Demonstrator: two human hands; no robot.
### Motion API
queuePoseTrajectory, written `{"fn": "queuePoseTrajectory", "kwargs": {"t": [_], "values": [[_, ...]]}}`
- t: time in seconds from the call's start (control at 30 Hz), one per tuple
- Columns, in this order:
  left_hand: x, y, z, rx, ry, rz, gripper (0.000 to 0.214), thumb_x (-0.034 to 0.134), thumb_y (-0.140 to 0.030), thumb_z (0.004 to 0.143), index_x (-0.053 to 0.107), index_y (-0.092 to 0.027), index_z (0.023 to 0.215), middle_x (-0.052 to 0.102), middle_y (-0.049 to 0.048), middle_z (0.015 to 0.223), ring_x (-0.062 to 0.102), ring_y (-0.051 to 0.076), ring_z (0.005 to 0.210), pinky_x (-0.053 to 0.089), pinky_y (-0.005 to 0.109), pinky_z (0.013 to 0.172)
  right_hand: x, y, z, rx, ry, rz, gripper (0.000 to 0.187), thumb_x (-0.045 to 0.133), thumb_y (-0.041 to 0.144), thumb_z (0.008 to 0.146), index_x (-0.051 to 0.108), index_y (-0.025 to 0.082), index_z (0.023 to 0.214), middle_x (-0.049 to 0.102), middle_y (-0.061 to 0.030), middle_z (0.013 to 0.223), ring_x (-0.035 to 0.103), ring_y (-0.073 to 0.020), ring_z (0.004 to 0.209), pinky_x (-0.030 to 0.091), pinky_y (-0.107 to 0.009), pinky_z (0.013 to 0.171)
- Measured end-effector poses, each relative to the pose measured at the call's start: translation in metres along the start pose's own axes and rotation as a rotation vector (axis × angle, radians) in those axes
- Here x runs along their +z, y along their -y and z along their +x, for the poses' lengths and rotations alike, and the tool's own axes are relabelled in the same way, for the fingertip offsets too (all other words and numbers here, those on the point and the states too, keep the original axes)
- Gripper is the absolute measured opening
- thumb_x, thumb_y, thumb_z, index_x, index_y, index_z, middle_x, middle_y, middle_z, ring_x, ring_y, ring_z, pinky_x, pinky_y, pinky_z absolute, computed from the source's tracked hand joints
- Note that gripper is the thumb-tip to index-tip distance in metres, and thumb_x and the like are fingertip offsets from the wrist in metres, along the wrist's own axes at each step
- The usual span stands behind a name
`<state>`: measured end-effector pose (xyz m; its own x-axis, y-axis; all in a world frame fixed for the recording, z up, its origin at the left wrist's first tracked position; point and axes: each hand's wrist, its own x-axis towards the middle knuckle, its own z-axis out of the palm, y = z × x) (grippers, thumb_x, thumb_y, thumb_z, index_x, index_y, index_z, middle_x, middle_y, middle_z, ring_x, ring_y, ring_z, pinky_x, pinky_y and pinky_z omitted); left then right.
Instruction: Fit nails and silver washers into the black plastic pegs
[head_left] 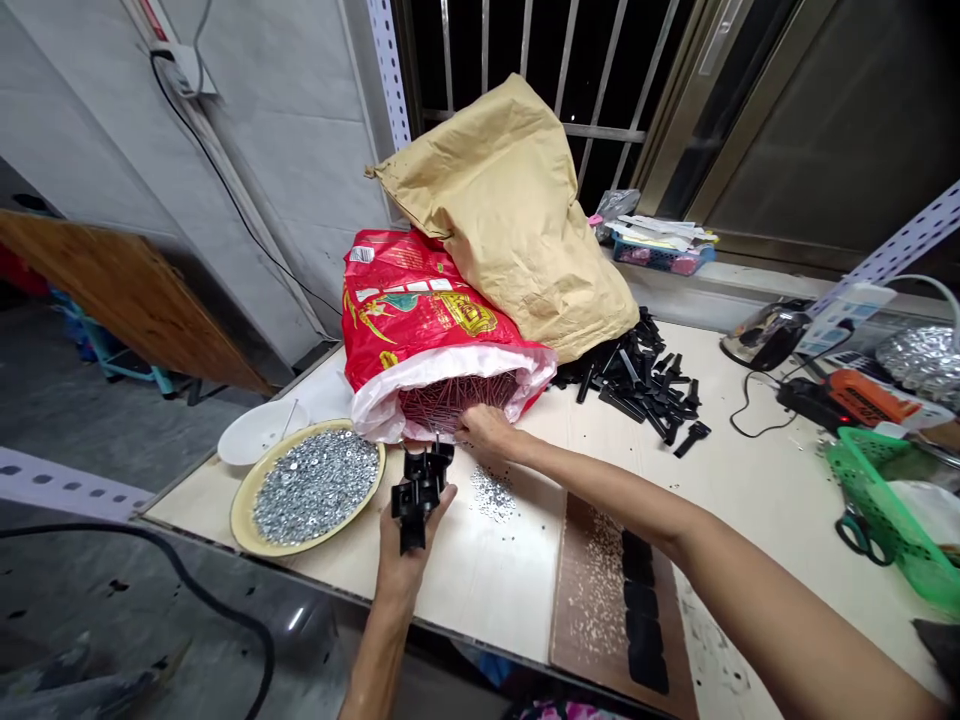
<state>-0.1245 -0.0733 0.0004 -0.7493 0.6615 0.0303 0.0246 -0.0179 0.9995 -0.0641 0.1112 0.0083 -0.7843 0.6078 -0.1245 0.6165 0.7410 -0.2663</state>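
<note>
My left hand [409, 545] is closed around a bunch of black plastic clips [420, 490], held upright above the table. My right hand [486, 430] reaches into the open mouth of a red and white sack [420, 320] filled with long thin nails [457, 400]; its fingers curl at the nails, and what they grip is hidden. A small scatter of silver washers [493, 492] lies on the table between my two hands. A yellow plate [244, 505] heaped with more silver washers sits just left of my left hand.
A brown paper sack [510, 210] leans on the red one. A pile of black plastic clips [645, 375] lies behind my right arm. A white dish [251, 435] sits far left. A green basket [892, 510], scissors [859, 530], power tool and cables crowd the right.
</note>
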Motion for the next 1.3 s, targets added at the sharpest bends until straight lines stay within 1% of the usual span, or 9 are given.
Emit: {"fn": "queuePoseTrajectory", "kwargs": {"t": [0.23,0.37,0.47,0.57,0.67,0.77,0.87,1.1,1.3], "values": [[0.009,0.002,-0.001,-0.189,0.043,-0.043,0.038,0.081,-0.034,0.055,0.069,-0.016,0.087,0.071,0.0055,0.085,0.064,0.026,0.094,0.050,0.034,0.084,0.001,0.005,0.006,0.019,0.060,-0.113,0.024,0.049,0.014,0.086,0.069,0.009,0.099,0.069,-0.0189,0.098,0.066,-0.0259,0.093,0.048,-0.030,0.074],[0.011,0.000,0.003,-0.308,0.081,-0.288,0.050,0.084,-0.027,0.051,0.067,-0.018,0.097,0.069,0.0043,0.093,0.065,0.021,0.086,0.052,0.037,0.081,0.000,0.012,-0.004,-0.012,0.032,-0.138,0.023,0.052,0.004,0.081,0.068,0.008,0.096,0.068,-0.0193,0.099,0.065,-0.0262,0.097,0.048,-0.032,0.079],[0.006,-0.001,0.005,-0.420,0.097,-0.392,0.053,0.086,-0.025,0.047,0.066,-0.017,0.095,0.067,0.0043,0.092,0.064,0.018,0.076,0.055,0.038,0.071,-0.006,0.008,-0.016,0.007,-0.026,-0.120,0.030,0.045,0.003,0.084,0.063,0.009,0.108,0.068,-0.0184,0.097,0.065,-0.0244,0.095,0.048,-0.031,0.076],[0.001,0.000,0.005,-0.343,0.068,-0.291,0.055,0.086,-0.024,0.047,0.066,-0.016,0.098,0.067,0.0061,0.095,0.063,0.018,0.078,0.054,0.032,0.068,-0.019,-0.007,-0.033,-0.026,-0.092,-0.059,0.051,0.045,0.004,0.084,0.044,0.017,0.133,0.069,-0.0108,0.095,0.066,-0.0198,0.088,0.048,-0.028,0.073],[0.004,0.000,0.004,-0.234,0.063,-0.121,0.046,0.083,-0.028,0.051,0.068,-0.013,0.092,0.069,0.0056,0.086,0.063,0.018,0.078,0.051,0.027,0.067,-0.033,-0.014,-0.054,-0.199,-0.286,0.321,0.063,0.048,0.008,0.083,0.028,0.021,0.141,0.066,-0.0010,0.085,0.064,-0.0138,0.074,0.048,-0.025,0.071],[0.013,-0.006,0.005,-0.189,0.096,-0.001,0.038,0.082,-0.031,0.052,0.069,-0.012,0.082,0.068,0.0037,0.074,0.063,0.019,0.072,0.049,0.026,0.063,-0.044,-0.004,-0.075,-0.309,-0.487,0.814,0.052,0.050,0.018,0.087,0.030,0.020,0.135,0.062,0.0021,0.079,0.063,-0.0114,0.068,0.050,-0.025,0.069],[0.022,-0.012,0.007,-0.198,0.151,0.034,0.039,0.081,-0.034,0.051,0.069,-0.012,0.079,0.068,0.0041,0.070,0.062,0.019,0.066,0.049,0.027,0.060,-0.049,0.012,-0.089,-0.318,-0.582,1.044,0.036,0.051,0.027,0.089,0.037,0.021,0.122,0.064,-0.0005,0.083,0.065,-0.0127,0.076,0.051,-0.026,0.071],[0.027,-0.011,0.008,-0.244,0.200,0.053,0.039,0.081,-0.036,0.050,0.069,-0.011,0.078,0.064,0.0021,0.062,0.059,0.018,0.061,0.047,0.027,0.058,-0.043,0.017,-0.093,-0.340,-0.643,1.016,0.027,0.052,0.032,0.091,0.042,0.021,0.114,0.065,-0.0018,0.085,0.066,-0.0147,0.085,0.051,-0.030,0.076],[0.029,-0.004,0.012,-0.193,0.188,0.032,0.035,0.079,-0.032,0.054,0.068,-0.012,0.080,0.065,0.0021,0.067,0.059,0.017,0.065,0.048,0.027,0.059,-0.038,0.012,-0.089,-0.427,-0.608,0.740,0.016,0.057,0.031,0.089,0.059,0.020,0.102,0.065,-0.0032,0.095,0.061,-0.0142,0.089,0.045,-0.033,0.085]]}}
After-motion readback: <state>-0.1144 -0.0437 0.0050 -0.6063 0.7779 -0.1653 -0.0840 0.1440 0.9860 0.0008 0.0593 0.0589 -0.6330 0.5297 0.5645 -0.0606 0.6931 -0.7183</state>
